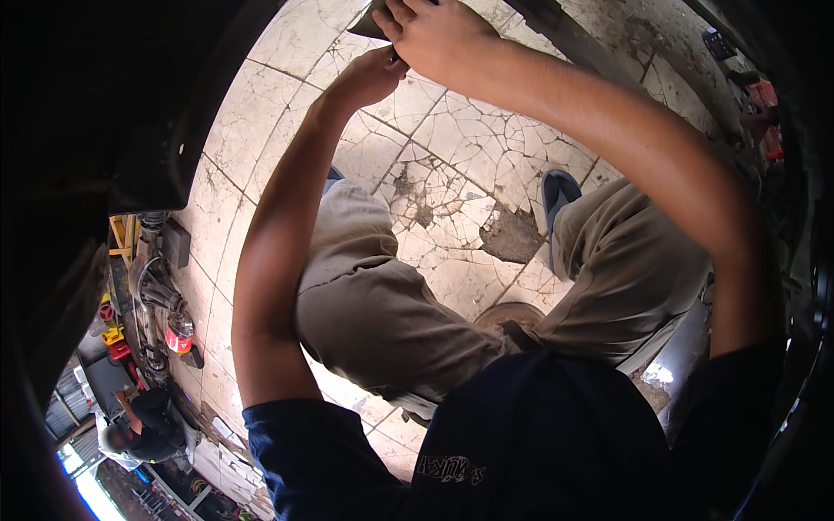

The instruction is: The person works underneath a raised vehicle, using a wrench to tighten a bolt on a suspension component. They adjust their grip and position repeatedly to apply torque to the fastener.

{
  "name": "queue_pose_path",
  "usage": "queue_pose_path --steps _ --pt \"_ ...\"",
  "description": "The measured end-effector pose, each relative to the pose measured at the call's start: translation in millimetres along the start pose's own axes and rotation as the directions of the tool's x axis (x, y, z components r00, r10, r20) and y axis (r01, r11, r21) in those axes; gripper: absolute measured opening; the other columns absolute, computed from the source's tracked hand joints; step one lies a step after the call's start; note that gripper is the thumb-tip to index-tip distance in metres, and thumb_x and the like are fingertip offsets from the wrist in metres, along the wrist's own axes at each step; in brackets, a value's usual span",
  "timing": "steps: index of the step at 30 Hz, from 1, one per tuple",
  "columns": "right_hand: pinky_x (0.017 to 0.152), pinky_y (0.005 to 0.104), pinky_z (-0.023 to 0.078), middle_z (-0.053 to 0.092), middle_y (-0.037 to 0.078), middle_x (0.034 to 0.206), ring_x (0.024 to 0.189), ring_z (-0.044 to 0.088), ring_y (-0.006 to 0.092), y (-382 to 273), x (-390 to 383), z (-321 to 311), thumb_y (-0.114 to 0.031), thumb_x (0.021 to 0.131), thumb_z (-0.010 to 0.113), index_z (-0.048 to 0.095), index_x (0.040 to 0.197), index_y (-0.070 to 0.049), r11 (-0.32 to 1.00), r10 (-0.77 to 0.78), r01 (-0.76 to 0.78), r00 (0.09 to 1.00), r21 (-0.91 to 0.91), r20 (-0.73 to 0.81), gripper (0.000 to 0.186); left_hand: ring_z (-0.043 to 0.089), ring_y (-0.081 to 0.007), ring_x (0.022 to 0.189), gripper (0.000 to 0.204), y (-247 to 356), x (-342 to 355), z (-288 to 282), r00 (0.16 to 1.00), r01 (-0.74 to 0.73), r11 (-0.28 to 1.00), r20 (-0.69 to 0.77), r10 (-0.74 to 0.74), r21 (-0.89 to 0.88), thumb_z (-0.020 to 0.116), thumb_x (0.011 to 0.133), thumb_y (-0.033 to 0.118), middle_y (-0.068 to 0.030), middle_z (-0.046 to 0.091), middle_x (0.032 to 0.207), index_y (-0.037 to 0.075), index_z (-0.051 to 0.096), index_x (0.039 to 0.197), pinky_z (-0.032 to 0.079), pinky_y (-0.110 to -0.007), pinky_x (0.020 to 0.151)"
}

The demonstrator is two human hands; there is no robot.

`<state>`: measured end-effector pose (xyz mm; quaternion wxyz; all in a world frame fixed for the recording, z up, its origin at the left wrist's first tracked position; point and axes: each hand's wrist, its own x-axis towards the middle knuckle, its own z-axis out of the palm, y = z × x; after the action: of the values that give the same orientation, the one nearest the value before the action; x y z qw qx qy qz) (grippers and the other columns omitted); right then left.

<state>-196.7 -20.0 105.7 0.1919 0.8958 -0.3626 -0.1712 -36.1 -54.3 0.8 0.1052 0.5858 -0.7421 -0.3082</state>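
Observation:
Both arms reach up to the top edge of the head view, where the hands meet. My right hand [439, 35] has its fingers curled over a dark, grey-brown piece [368, 24] with a pointed corner. Its kind cannot be made out, and the upper part is cut off by the picture's edge. Just below, my left hand [369, 78] is closed, its fingertips close against the right hand. A small dark bit shows at its fingers, too little to name.
Cracked pale floor tiles [486, 130] lie below, with a broken patch [511, 233] between my feet. Dark bodywork [143, 95] looms at the left. Beyond it are metal machine parts [156, 286], a red-labelled bottle [180, 334] and another person [152, 425]. Red items [764, 117] stand far right.

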Motion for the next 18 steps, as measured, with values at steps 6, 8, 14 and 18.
queue_pose_path --steps 6,8,14,18 --pt "0.112 0.0514 0.017 0.024 0.025 0.149 0.138 0.026 0.0347 -2 10 20 -0.037 0.095 0.038 0.015 0.143 0.009 0.997 0.022 -0.009 0.988 0.083 -0.154 0.071 0.062 -0.0287 0.084 0.037 -7 4 5 0.999 -0.025 0.998 -0.027 0.024 -0.050 0.044 0.092 0.036 -0.0134 0.065 0.087 0.003 0.060 0.101 0.047 -0.040 0.077" --pt "0.112 0.0517 0.015 0.024 0.025 0.149 0.138 0.026 0.0345 2 1 20 -0.038 0.096 0.035 0.015 0.143 0.009 0.999 0.000 0.005 0.990 0.032 -0.144 0.069 0.062 -0.0288 0.084 0.036 2 -1 2 0.999 -0.025 1.000 -0.023 0.024 -0.009 0.044 0.093 0.035 -0.0134 0.065 0.087 0.004 0.059 0.101 0.047 -0.040 0.077" --pt "0.112 0.0534 0.016 0.025 0.026 0.148 0.137 0.029 0.0347 4 8 3 -0.037 0.095 0.037 0.018 0.142 0.009 0.998 -0.055 0.056 0.997 0.032 -0.049 0.068 0.062 -0.0286 0.083 0.031 -19 5 6 0.996 -0.064 0.995 -0.052 0.068 0.071 0.046 0.092 0.032 -0.0130 0.065 0.086 0.005 0.059 0.102 0.047 -0.040 0.076" --pt "0.107 0.0488 0.030 0.032 0.027 0.144 0.131 0.039 0.0329 13 8 4 -0.033 0.093 0.041 0.026 0.139 0.010 0.994 -0.108 0.104 0.990 -0.039 -0.096 0.064 0.062 -0.0278 0.082 0.032 -18 6 9 0.999 -0.026 0.996 -0.035 0.023 -0.088 0.047 0.093 0.034 -0.0122 0.065 0.086 0.006 0.059 0.102 0.048 -0.040 0.076"
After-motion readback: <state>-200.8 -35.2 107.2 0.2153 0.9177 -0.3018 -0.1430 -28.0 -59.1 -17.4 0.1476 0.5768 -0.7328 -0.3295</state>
